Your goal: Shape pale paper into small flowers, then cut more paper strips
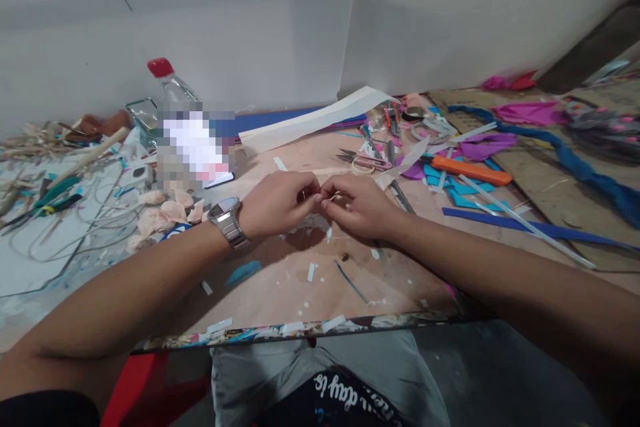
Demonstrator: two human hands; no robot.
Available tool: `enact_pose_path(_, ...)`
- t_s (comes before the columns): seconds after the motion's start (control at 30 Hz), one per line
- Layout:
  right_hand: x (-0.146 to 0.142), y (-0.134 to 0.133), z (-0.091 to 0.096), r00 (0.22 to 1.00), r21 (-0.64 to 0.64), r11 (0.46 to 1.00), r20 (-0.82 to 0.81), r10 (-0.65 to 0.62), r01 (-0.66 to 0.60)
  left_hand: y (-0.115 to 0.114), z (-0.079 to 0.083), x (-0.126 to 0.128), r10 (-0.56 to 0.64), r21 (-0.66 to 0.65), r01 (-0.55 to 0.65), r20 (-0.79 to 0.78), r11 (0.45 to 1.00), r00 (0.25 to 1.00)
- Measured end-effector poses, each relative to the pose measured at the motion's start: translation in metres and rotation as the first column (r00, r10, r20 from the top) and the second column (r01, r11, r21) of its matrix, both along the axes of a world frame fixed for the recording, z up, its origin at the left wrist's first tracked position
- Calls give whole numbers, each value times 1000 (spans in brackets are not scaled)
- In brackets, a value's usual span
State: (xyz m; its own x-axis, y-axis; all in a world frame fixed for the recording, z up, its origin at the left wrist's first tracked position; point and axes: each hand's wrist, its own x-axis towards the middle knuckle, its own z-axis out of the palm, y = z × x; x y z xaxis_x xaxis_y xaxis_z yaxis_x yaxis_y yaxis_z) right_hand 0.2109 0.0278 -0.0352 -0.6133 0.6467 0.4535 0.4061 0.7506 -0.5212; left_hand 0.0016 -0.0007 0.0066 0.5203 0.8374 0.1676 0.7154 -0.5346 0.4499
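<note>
My left hand (285, 204), with a metal watch (229, 222) on its wrist, meets my right hand (363, 206) above the middle of the table. Thumbs and fingers of both hands are pinched together and touch at the tips. A thin pale strand (341, 196) shows by the right fingers; whether it is string or a paper strip I cannot tell. Whatever sits between the left fingertips is hidden. Beyond the right hand lie small pink-handled snips (367, 159). Small white paper scraps (311, 272) and a thin dark strip (351, 282) are on the tabletop nearer to me.
A phone (197, 147), partly blurred out, leans by a red-capped bottle (175, 84). Green-handled pliers (55, 197) rest at left near crumpled peach pieces (163, 217). At right are an orange cutter (473, 170), blue paper strips (525, 224) and purple scraps (485, 146). Folded white paper (310, 122) lies behind.
</note>
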Motion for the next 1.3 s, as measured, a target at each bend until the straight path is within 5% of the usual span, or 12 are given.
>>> enact_pose_path(1.3,0,-2,3,998,9,999,-49,-32,32,2,2,-3,-25,-76,35,134,997,991)
